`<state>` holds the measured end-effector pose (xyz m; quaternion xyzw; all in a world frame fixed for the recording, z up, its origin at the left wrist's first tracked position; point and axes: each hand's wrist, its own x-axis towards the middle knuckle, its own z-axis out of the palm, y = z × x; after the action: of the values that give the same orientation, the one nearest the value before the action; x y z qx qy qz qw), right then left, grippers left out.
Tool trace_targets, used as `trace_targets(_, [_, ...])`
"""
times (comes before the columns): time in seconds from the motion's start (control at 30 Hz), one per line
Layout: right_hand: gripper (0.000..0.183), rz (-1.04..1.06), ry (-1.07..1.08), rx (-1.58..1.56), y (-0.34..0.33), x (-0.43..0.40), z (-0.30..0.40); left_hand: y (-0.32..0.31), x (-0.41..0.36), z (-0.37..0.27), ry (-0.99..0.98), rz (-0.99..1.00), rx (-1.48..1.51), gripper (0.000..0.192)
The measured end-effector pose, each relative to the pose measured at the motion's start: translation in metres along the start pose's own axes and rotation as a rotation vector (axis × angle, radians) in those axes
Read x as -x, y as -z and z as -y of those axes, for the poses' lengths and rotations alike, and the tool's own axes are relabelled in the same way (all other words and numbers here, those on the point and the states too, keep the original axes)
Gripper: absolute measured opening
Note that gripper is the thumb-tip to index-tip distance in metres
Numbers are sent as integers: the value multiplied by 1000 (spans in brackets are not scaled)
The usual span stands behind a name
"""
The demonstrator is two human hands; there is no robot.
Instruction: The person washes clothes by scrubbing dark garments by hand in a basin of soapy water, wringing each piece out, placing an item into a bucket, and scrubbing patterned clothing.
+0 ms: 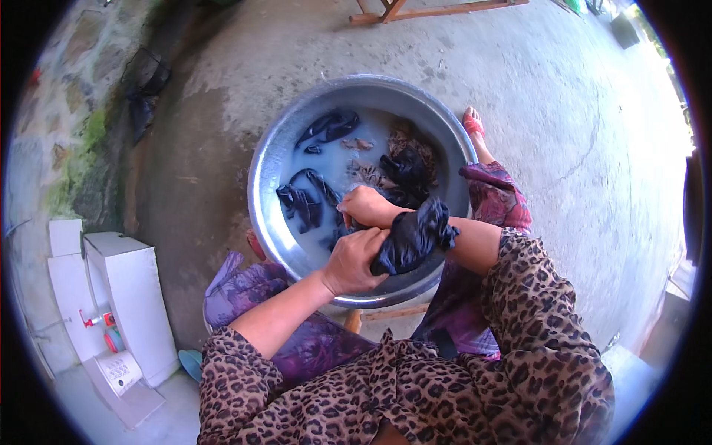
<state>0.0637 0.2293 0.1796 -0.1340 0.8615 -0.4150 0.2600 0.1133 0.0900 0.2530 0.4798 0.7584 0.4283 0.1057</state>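
A large round metal basin (267, 167) stands between my legs, holding cloudy water (334, 157). My left hand (356, 260) grips a bunched black wet cloth (411, 236) that lies over my right forearm. Just beyond it, my right hand (366, 207) is curled above the water; its fingers point down and partly hide what they hold, seemingly dark cloth. Black garments (303, 206) float at the basin's left side, and another dark piece (334, 125) lies near the far rim. Brown patterned cloth (414, 142) and black cloth soak together at the right.
Concrete floor (556, 111) surrounds the basin, wet at the left. A wooden frame's foot (439, 11) rests beyond it. At the left are a mossy stone wall (83, 139), a white tiled block (130, 306) near a red-handled tap (89, 319), and a teal bowl (191, 363).
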Motion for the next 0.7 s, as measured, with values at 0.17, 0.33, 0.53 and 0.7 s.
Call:
trace_targets(0.17, [48, -5, -395, -870, 19, -24, -16, 21, -21, 0, 217, -140, 153, 61])
trace_targets(0.33, [62, -40, -69, -1794, 70, -15, 10, 57, -31, 20, 757, -443, 926, 32])
trace_targets(0.53, [71, 63, 358, -1726, 104, -3, 24, 63, -53, 5, 635, -229, 1478, 38])
trace_targets(0.7, [60, 149, 581, -1832, 129, 7, 59, 48, -46, -5, 636, -11, 1940, 41])
